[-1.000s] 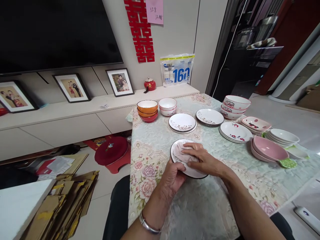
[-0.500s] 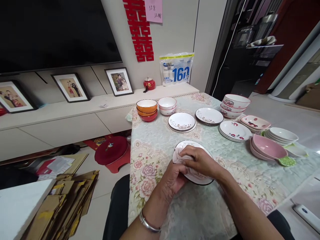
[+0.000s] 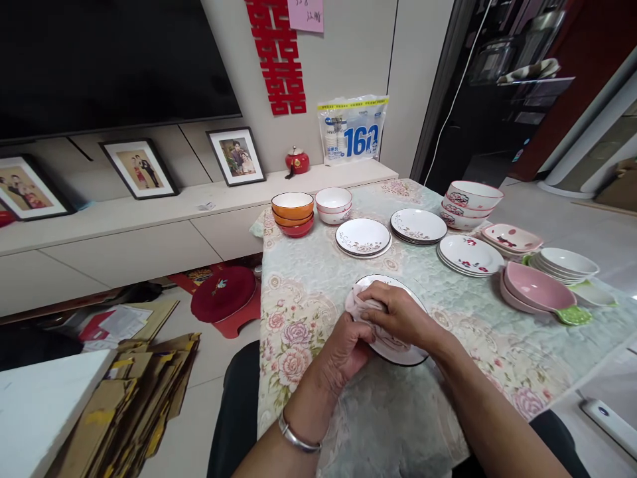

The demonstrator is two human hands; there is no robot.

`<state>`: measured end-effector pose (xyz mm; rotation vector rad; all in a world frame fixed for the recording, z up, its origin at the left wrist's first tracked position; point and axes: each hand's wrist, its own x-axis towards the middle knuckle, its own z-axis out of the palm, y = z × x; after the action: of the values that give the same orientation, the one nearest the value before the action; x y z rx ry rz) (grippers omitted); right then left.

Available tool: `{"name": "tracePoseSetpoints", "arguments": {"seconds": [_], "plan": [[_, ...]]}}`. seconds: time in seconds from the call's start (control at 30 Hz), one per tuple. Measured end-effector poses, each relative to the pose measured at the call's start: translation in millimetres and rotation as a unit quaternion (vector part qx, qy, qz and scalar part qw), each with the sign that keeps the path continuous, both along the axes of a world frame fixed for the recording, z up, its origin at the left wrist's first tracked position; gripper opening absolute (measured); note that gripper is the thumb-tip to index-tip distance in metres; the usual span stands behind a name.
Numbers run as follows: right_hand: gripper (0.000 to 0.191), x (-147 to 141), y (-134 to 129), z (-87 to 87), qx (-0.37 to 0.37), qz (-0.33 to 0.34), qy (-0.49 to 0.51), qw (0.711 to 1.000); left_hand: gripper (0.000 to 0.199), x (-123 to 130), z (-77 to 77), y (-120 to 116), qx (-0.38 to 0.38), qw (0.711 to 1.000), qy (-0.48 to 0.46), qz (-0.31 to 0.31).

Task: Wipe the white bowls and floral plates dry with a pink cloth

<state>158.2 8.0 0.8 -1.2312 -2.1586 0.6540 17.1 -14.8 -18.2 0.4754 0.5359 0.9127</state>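
Note:
A white plate [image 3: 415, 307] with a dark rim is tilted over the near part of the table. My left hand [image 3: 346, 348] grips its left edge, thumb on top and the other fingers underneath. Bunched in my right hand [image 3: 395, 312] is a pale pink cloth [image 3: 357, 304], pressed against the plate's upper left face. Part of the plate is hidden by my right hand and the cloth. Beyond it lie a stack of white plates with a floral print [image 3: 363, 237] and a second plate stack [image 3: 418, 224].
Orange and red bowls [image 3: 292, 211] and white bowls [image 3: 333, 204] stand at the table's back left. On the right are flower plates [image 3: 470, 255], tall bowls [image 3: 472, 199], pink leaf-shaped dishes [image 3: 540, 289] and small white bowls [image 3: 570, 262]. A red stool [image 3: 223, 295] and flattened cardboard [image 3: 134, 398] are at left.
The cloth and my right hand have shifted very slightly on the plate. My left hand keeps its hold on the edge. The whole view has tipped a little.

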Motion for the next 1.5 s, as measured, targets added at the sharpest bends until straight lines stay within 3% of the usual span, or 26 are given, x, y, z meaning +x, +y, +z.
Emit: {"name": "tracePoseSetpoints", "arguments": {"seconds": [0.07,0.2,0.3,0.4,0.6,0.7,0.83,0.9,0.97,1.07,1.17,1.23,1.37,1.5], "plan": [[0.019,11,3,-3.0,-0.004,-0.025,-0.029,0.999,0.054,-1,1.3,1,-0.012,1.000,-0.002,0.003],[0.018,40,14,-12.7,0.046,-0.187,-0.091,0.977,0.074,-1,6.2,-1,-0.028,1.000,0.003,0.011],[0.020,51,17,-13.5,0.000,-0.201,-0.063,0.978,0.080,-2,7.7,-1,-0.026,1.000,0.001,0.009],[0.023,52,15,-9.6,-0.064,-0.223,-0.049,0.971,0.073,-2,7.1,-2,-0.037,0.999,0.007,0.022],[0.022,49,15,-11.1,-0.057,-0.318,-0.090,0.942,0.075,6,3.4,-3,-0.024,0.993,0.027,0.110],[0.020,51,17,-14.5,-0.020,-0.330,-0.135,0.934,0.077,10,3.2,-5,-0.010,0.991,0.047,0.125],[0.018,47,17,-14.8,0.087,-0.345,-0.181,0.917,0.077,10,7.6,-9,-0.004,0.996,0.057,0.072],[0.019,39,14,-13.1,0.094,-0.325,-0.156,0.928,0.077,9,9.3,-11,-0.002,0.997,0.063,0.037],[0.017,27,10,-10.4,0.093,-0.266,-0.106,0.954,0.076,8,9.1,-12,0.011,0.998,0.066,0.012],[0.014,7,3,-4.7,0.072,-0.128,-0.001,0.989,0.067,9,6.5,-11,0.031,0.997,0.066,0.009],[0.013,-2,0,-1.8,0.026,-0.013,0.048,0.998,0.052,9,5.5,-9,0.037,0.996,0.071,0.027],[0.013,4,3,-3.6,0.033,-0.035,0.030,0.998,0.054,8,6.6,-9,0.028,0.996,0.076,0.028],[0.015,34,14,-10.9,0.097,-0.231,-0.058,0.966,0.073,5,9.6,-10,0.023,0.996,0.086,-0.004],[0.023,55,16,-11.7,0.007,-0.254,-0.063,0.965,0.071,4,10.4,-10,0.027,0.998,0.060,-0.002]]}}
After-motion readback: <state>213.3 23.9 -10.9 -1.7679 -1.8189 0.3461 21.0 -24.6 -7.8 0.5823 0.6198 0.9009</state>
